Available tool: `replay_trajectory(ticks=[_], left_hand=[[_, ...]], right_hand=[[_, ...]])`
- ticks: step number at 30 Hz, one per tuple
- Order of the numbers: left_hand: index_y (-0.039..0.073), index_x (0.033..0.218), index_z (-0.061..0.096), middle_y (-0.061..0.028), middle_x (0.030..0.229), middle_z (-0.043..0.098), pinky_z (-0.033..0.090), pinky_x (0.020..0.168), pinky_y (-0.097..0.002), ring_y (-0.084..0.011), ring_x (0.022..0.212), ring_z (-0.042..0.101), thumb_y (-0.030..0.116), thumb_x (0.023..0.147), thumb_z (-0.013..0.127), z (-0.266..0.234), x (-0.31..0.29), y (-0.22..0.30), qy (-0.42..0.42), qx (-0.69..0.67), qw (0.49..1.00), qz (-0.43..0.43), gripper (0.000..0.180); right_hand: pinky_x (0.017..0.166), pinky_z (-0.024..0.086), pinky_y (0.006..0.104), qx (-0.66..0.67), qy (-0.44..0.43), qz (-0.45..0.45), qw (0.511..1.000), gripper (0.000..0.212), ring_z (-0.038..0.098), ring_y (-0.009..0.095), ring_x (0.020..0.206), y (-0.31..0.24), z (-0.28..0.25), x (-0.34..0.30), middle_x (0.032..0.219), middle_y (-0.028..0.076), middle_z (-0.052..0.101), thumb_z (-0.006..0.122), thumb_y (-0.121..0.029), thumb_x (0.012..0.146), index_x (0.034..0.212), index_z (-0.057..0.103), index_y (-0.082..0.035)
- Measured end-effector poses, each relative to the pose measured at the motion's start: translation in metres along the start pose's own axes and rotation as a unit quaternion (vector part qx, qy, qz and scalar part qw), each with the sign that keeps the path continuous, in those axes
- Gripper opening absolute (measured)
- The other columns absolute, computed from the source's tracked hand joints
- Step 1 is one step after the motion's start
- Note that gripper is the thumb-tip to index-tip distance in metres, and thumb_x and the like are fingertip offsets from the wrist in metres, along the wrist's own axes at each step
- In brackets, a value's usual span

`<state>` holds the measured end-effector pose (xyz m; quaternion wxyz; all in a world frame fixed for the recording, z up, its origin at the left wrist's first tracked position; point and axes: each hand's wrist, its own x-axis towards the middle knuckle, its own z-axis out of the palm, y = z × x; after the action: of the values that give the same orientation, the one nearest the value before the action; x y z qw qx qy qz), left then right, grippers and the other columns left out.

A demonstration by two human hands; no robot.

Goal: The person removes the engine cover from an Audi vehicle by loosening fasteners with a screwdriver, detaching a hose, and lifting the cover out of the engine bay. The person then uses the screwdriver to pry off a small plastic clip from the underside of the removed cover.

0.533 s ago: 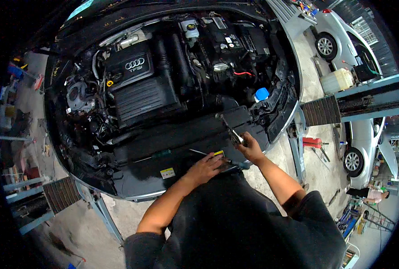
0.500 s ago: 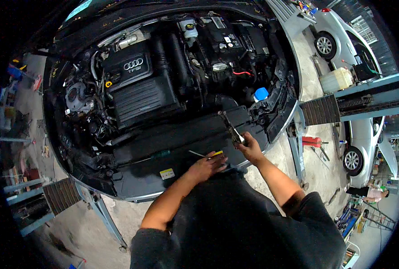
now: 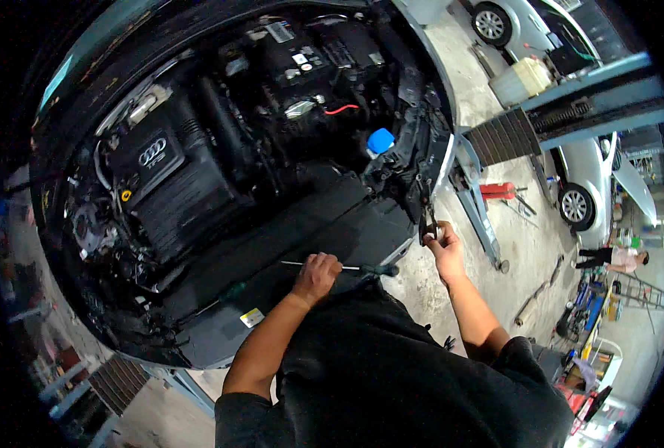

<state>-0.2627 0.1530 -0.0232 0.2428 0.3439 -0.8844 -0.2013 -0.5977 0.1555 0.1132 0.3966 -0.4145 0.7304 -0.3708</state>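
My left hand (image 3: 318,276) is closed over the shaft of a screwdriver (image 3: 351,268), low above the black front panel (image 3: 302,224) of the engine bay. Its thin metal tip sticks out to the left of the fingers, and the dark green handle points right. At the car's front right edge, my right hand (image 3: 445,250) grips a dark metal hand tool (image 3: 430,226); its exact kind is hard to make out against the dark bodywork. A second green-handled screwdriver (image 3: 231,291) lies on the panel, left of my left hand.
Behind the panel are the engine cover (image 3: 175,172), the battery (image 3: 295,60) and a blue reservoir cap (image 3: 380,140). A lift arm (image 3: 571,112) stands at right, with a red cylinder (image 3: 498,191) on the floor. Farther off are silver cars (image 3: 590,179) and a person (image 3: 612,257).
My view has swung right. My right hand has brought its tool from over the panel to the car's right edge. The screwdriver handle now shows to the right of my left hand.
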Motion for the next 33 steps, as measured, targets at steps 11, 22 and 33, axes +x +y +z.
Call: replay_trajectory(ticks=[11, 22, 33], left_hand=[[0.011, 0.104, 0.066, -0.0072, 0.108, 0.059, 0.050, 0.093, -0.0459, -0.0300, 0.106, 0.060, 0.017, 0.096, 0.067, 0.018, 0.152, 0.010, 0.036, 0.079, 0.973, -0.216, 0.010], [0.013, 0.125, 0.064, -0.0068, 0.121, 0.060, 0.047, 0.098, -0.0458, -0.0292, 0.116, 0.057, 0.026, 0.094, 0.070, -0.009, 0.135, 0.021, 0.001, 0.132, 0.965, -0.229, 0.034], [0.009, 0.123, 0.064, -0.0104, 0.124, 0.060, 0.049, 0.100, -0.0454, -0.0352, 0.116, 0.059, 0.019, 0.091, 0.073, -0.100, 0.098, -0.029, 0.213, -0.015, 0.932, -0.292, 0.033]], right_hand=[[0.077, 0.044, 0.0259, 0.051, 0.083, -0.022, 0.995, 0.016, 0.052, 0.009, 0.091, 0.050, -0.063, -0.009, 0.111, 0.000, 0.057, 0.072, 0.000, 0.089, 0.084, 0.058, -0.006], [0.080, 0.058, 0.0347, 0.260, -0.140, 0.091, 0.951, 0.021, 0.066, 0.017, 0.087, 0.002, -0.028, -0.015, 0.098, 0.006, 0.065, 0.068, -0.005, 0.097, 0.117, 0.061, -0.002], [0.072, 0.050, 0.0304, 0.040, -0.218, -0.074, 0.972, 0.022, 0.063, 0.018, 0.084, -0.066, 0.061, 0.018, 0.096, 0.003, 0.061, 0.070, -0.002, 0.089, 0.109, 0.061, -0.002]])
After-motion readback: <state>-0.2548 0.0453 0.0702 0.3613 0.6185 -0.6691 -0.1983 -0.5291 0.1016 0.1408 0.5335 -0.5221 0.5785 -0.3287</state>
